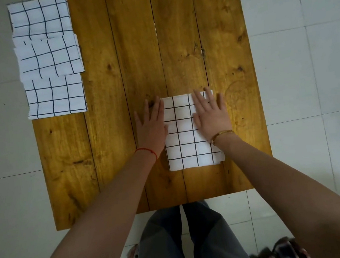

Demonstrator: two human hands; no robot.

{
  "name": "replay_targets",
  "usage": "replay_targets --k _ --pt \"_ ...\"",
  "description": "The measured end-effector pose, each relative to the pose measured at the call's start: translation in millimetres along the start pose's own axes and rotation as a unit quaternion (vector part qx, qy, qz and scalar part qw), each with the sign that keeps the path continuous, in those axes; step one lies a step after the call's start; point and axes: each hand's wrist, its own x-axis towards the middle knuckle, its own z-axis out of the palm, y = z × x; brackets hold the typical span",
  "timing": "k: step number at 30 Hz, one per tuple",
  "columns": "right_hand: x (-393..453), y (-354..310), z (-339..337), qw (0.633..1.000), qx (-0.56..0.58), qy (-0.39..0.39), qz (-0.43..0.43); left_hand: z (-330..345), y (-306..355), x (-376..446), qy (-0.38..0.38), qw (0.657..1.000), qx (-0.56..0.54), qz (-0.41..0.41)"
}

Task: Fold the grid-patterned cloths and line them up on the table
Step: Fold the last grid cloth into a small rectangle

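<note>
The right hand (210, 116) lies flat, fingers straight and slightly spread, palm down on the right half of a folded cloth (186, 135), its fingertips reaching the far edge. The left hand (150, 123) is also flat with fingers straight and spread; most of it rests on the bare wood, with its thumb side touching the cloth's left edge. Neither hand pinches anything. A gold bracelet (222, 136) sits on the right wrist and a red thread (146, 151) on the left.

The cloth under the hands is white with a black grid, folded into a tall rectangle, and lies in the near middle of the wooden surface (111, 135), a little right of centre. It looks longer than the finished ones, so I judge this step to be smoothing after one fold, with one more fold across the length likely needed.

Along the far left edge of the surface, three folded cloths (48, 57) sit in a column, each touching or slightly overlapping its neighbour, their left sides hanging a little past the edge. Bare wood lies just below the nearest of them.

The next move probably calls for pinching the near corners, bringing them to the far edge, pressing flat, then carrying the cloth to that spot at the near end of the row.
</note>
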Motion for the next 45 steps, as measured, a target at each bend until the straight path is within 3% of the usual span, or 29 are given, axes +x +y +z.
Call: replay_targets --k 3,7,12,14,23,32,42,45 --pt "-10.2 21.4 3.5 0.998 0.019 0.005 0.055 0.1 -1.3 0.6 -0.004 1.000 0.001 0.002" --pt "-10.4 22.0 -7.8 0.997 0.028 0.037 0.056 1.0 -2.2 0.8 0.000 1.000 -0.002 0.005" --pt "-0.7 -8.7 -13.2 0.991 0.024 0.018 -0.127 2.9 -4.6 -0.4 0.009 1.000 -0.001 0.021" --pt "2.6 -20.3 -9.6 0.988 0.032 -0.009 -0.149 3.9 -5.8 -1.8 0.009 0.999 0.012 0.030" --pt "1.6 -32.2 -8.1 0.992 0.018 -0.047 -0.114 23.4 -22.1 -40.2 0.010 0.994 0.057 0.095" --pt "1.4 -38.8 -14.1 0.992 0.016 -0.077 -0.098 47.2 -29.1 -107.0 -0.035 0.980 0.085 0.178" --pt "1.0 -41.7 -16.0 0.993 0.008 -0.065 -0.097 54.3 -29.8 -140.1 -0.064 0.958 0.107 0.259" --pt "4.0 -37.1 -18.1 0.993 0.058 -0.019 -0.098 43.7 -21.1 -130.5 -0.035 0.967 0.083 0.237"
